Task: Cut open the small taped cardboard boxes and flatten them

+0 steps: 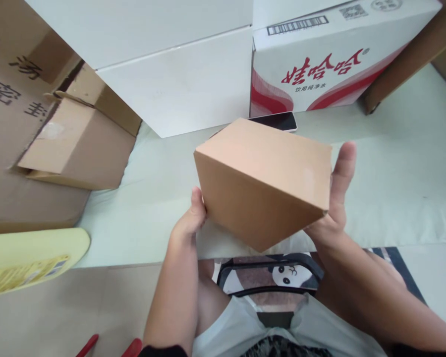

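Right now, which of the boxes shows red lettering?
The printed white box, back right. The plain white box beside it and the held box show none; the left carton has black lettering.

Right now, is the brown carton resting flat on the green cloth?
No, both hands hold the brown carton tilted, one at each side, above the green cloth.

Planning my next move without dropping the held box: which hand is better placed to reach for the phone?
Probably the right hand: it looks nearer the exposed end of the phone. The left hand is across the held box, and would then have to support it alone.
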Tool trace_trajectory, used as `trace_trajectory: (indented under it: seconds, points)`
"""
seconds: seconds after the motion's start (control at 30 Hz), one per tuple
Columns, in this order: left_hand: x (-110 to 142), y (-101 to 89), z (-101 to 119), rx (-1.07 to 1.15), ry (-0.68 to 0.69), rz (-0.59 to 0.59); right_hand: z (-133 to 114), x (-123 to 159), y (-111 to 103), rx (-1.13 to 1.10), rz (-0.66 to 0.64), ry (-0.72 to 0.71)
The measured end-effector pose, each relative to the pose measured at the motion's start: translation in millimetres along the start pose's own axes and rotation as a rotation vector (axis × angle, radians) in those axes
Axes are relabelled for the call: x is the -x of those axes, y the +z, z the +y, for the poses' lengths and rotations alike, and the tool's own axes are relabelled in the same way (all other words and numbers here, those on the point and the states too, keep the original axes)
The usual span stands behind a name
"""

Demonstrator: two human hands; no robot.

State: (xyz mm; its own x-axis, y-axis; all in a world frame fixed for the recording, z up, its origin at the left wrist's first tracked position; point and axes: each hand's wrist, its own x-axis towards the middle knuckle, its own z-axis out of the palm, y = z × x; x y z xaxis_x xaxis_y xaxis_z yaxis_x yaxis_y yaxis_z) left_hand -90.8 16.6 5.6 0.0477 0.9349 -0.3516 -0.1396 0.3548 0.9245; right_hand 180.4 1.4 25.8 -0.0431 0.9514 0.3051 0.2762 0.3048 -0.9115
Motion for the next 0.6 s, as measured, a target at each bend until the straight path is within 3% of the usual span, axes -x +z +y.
trace_trajectory:
  seconds: [0.07, 0.13, 0.27, 0.4, 0.6]
  points:
    - [5, -8.0, 0, -0.092, -0.152, -0.250, -2, -4, -3, -0.006, 0.104, -0.017]
    - [7, -12.6, 2, -0.132, -0.234, -0.355, -6, -7, -8, -0.008, 0.132, -0.009]
    - [4, -6.4, 0, -0.055, -0.173, -0.266, -17, -13, -22, 0.009, -0.057, 0.007]
    - [0, 7.5, -7, -0.045, -0.101, -0.345, -32, -16, -34, 0.019, -0.184, 0.103]
    - [-4, 17.8, 4, -0.321, -0.265, -0.368, -32, -18, -46, -0.106, -0.208, 0.216]
